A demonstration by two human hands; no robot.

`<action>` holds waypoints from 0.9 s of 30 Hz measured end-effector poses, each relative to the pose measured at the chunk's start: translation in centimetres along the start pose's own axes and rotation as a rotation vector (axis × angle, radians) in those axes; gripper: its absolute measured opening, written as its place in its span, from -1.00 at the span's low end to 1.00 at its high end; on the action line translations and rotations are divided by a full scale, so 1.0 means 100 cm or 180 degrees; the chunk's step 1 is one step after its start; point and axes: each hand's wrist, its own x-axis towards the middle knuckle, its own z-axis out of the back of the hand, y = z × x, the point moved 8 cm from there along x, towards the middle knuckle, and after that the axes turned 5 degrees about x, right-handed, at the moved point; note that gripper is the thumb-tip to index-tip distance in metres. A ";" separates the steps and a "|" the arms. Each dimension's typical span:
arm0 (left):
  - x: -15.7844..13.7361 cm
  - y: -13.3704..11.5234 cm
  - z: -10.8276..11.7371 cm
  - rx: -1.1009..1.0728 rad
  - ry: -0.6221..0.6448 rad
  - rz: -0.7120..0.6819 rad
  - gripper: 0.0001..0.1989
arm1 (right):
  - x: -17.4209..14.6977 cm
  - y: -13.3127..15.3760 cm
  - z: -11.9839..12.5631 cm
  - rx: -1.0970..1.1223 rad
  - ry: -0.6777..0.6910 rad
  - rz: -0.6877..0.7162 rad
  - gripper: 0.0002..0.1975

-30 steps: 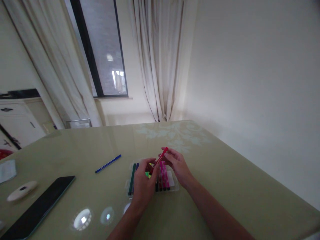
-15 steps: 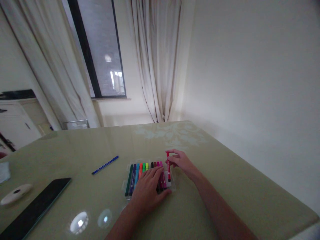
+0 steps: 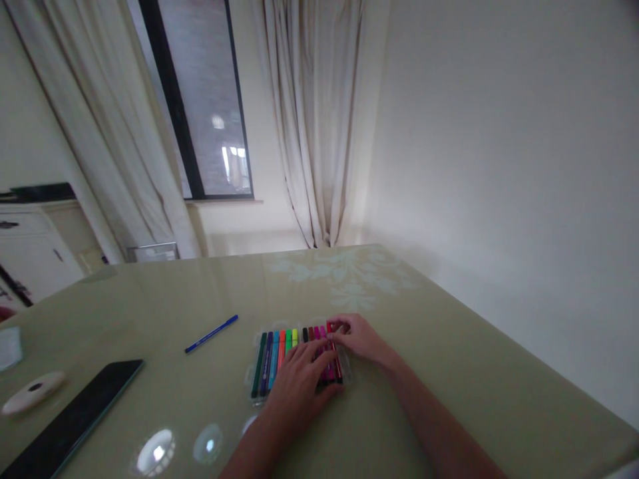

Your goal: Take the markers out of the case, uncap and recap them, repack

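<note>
A clear plastic case [image 3: 255, 400] lies on the table with a row of felt-tip markers in it, running from dark green and blue through orange, green and yellow to black, brown and pinks. Across the middle of the row rests my left hand [image 3: 298, 380], fingers stretched out, hiding part of several markers. My right hand [image 3: 357, 336] pinches the upper end of a red marker [image 3: 339, 370] at the case's right end. That marker lies beside the pink ones, its top partly covered by my fingers.
A blue marker [image 3: 212, 334] lies loose left of the case. Farther left are a dark flat tablet-like slab [image 3: 74, 412] and a white oval object [image 3: 34, 393]. The glossy table [image 3: 449, 372] reflects lamps near its front; a wall borders its right side.
My right hand has moved down and slightly left, and the red marker, held raised before, now lies in the row. My left hand's fingers have shifted slightly over the markers.
</note>
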 end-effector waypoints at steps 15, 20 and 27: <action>0.005 -0.014 0.005 0.0088 -0.0222 -0.0025 -0.56 | -0.002 0.004 0.006 -0.0306 -0.0243 0.0148 -0.85; 0.017 0.009 0.019 -0.0487 0.0081 -0.0148 -0.61 | 0.000 -0.003 0.003 -0.0218 -0.0131 0.0088 -0.84; -0.058 0.194 0.088 0.1440 -0.0871 0.2777 -0.59 | -0.002 0.002 0.004 -0.0252 -0.0218 0.0281 -0.79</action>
